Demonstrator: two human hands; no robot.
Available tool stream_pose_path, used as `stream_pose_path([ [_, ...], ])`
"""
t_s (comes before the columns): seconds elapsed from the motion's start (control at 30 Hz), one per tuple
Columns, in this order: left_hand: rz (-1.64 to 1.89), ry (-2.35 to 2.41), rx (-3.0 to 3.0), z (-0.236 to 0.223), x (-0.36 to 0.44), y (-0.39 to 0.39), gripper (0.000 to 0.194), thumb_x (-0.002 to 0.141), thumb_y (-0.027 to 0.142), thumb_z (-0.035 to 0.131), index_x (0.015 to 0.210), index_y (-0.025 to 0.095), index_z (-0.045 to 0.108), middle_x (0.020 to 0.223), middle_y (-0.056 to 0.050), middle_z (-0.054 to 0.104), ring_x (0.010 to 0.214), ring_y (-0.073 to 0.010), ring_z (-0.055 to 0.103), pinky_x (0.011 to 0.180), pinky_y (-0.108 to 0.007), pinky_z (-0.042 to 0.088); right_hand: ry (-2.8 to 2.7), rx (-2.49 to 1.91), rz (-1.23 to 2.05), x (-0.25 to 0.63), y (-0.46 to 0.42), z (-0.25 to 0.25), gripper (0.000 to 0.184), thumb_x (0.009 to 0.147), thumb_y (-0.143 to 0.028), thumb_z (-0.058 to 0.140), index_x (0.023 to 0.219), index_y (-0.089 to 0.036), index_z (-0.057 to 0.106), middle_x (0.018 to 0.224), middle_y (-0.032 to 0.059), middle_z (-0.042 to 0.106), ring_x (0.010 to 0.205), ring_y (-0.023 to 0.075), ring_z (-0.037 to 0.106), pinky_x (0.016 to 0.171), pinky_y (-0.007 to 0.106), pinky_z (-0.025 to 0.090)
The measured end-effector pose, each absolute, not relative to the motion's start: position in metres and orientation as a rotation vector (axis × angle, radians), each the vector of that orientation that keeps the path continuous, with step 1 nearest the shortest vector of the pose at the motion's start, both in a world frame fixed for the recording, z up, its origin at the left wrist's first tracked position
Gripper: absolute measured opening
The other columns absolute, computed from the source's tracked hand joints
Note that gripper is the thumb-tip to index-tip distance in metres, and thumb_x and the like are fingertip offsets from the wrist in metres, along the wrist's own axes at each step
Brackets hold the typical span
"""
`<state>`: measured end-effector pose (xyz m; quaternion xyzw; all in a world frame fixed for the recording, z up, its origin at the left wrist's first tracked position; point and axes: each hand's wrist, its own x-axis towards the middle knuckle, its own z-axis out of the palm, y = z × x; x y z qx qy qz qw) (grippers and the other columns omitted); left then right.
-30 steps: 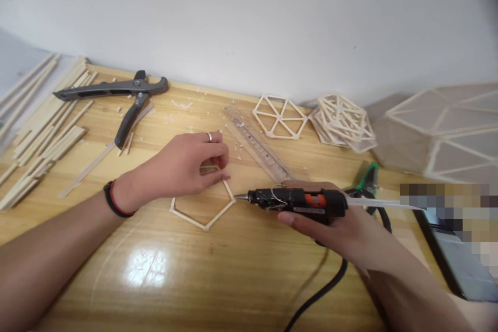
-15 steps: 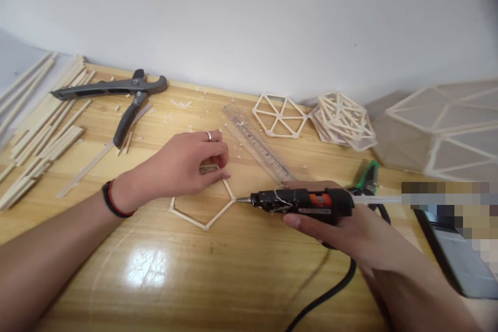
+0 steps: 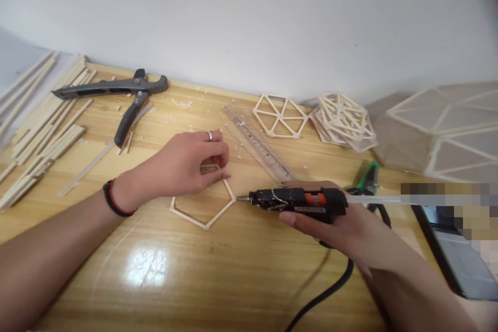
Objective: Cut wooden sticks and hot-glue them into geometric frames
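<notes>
A hexagon frame [image 3: 189, 218] of thin wooden sticks lies on the table, its far side partly hidden by my left hand [image 3: 194, 161]. My left hand is closed over it with curled fingers, the thumb against the stick near the upper right corner. My right hand [image 3: 330, 228] is wrapped round a black hot glue gun [image 3: 290, 199] held level, its nozzle touching the frame's right corner. A glue stick [image 3: 373, 199] juts from the gun's back. The gun's black cord [image 3: 322, 298] runs down towards the near edge.
Wooden sticks [image 3: 50, 124] and a dark cutter [image 3: 128, 88] lie at left. A clear ruler [image 3: 259, 140] is mid-table. Behind it lie a spoked hexagon [image 3: 280, 116] and stacked frames [image 3: 342, 119]. At right are a large panelled model [image 3: 447, 129], a green-edged tool [image 3: 369, 176] and a dark-edged device [image 3: 462, 254].
The back of the glue gun has shifted slightly left and turned a little, while its nozzle stays at the same corner. My left hand and the frame have hardly moved.
</notes>
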<state>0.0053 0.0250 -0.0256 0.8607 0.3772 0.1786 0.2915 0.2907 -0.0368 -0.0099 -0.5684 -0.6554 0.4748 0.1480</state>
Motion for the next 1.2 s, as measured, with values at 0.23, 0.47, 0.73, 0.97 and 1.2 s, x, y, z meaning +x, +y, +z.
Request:
stream_pose_path([
  [0.23, 0.479, 1.013, 2.293, -0.0257, 0.0051, 0.0246, 0.011, 0.088, 0.029, 0.067, 0.085, 0.018, 0.066, 0.088, 0.001, 0.061, 0.071, -0.0113, 0.055, 0.066, -0.024, 0.041, -1.855, -1.636, 1.365, 0.2879, -0.0372, -0.0087, 0.031, 0.075, -0.052, 0.081, 0.086, -0.024, 0.076, 0.073, 0.0011, 0.076, 0.065, 0.0219, 0.069, 0.054, 0.029, 0.058],
  [0.47, 0.481, 1.007, 2.294, -0.0260, 0.0051, 0.0249, 0.011, 0.088, 0.028, 0.067, 0.086, 0.018, 0.066, 0.089, 0.001, 0.061, 0.072, -0.0113, 0.056, 0.067, -0.025, 0.042, -1.892, -1.614, 1.326, 0.2907, -0.0373, -0.0128, 0.028, 0.077, -0.052, 0.080, 0.083, -0.025, 0.075, 0.073, 0.0007, 0.075, 0.065, 0.0213, 0.068, 0.054, 0.029, 0.057],
  [0.73, 0.470, 1.011, 2.292, -0.0261, 0.0052, 0.0250, 0.011, 0.088, 0.029, 0.067, 0.085, 0.018, 0.066, 0.089, 0.001, 0.061, 0.072, -0.0116, 0.056, 0.067, -0.025, 0.042, -1.891, -1.609, 1.346, 0.2862, -0.0346, -0.0064, 0.029, 0.079, -0.052, 0.078, 0.085, -0.024, 0.076, 0.072, 0.0017, 0.073, 0.064, 0.0207, 0.066, 0.052, 0.028, 0.056],
  [0.97, 0.476, 1.017, 2.291, -0.0263, 0.0053, 0.0253, 0.012, 0.088, 0.030, 0.067, 0.086, 0.018, 0.067, 0.089, 0.000, 0.062, 0.073, -0.0120, 0.057, 0.068, -0.025, 0.042, -1.951, -1.604, 1.287, 0.2891, -0.0356, -0.0081, 0.025, 0.080, -0.050, 0.077, 0.078, -0.026, 0.073, 0.068, 0.0000, 0.070, 0.061, 0.0199, 0.064, 0.051, 0.028, 0.055],
  [1.2, 0.477, 1.015, 2.289, -0.0265, 0.0049, 0.0248, 0.011, 0.088, 0.029, 0.067, 0.086, 0.018, 0.067, 0.089, 0.000, 0.062, 0.073, -0.0120, 0.057, 0.068, -0.025, 0.042, -1.899, -1.599, 1.247, 0.2911, -0.0376, -0.0094, 0.031, 0.076, -0.055, 0.079, 0.084, -0.026, 0.075, 0.079, 0.0030, 0.076, 0.067, 0.0223, 0.070, 0.059, 0.031, 0.061],
])
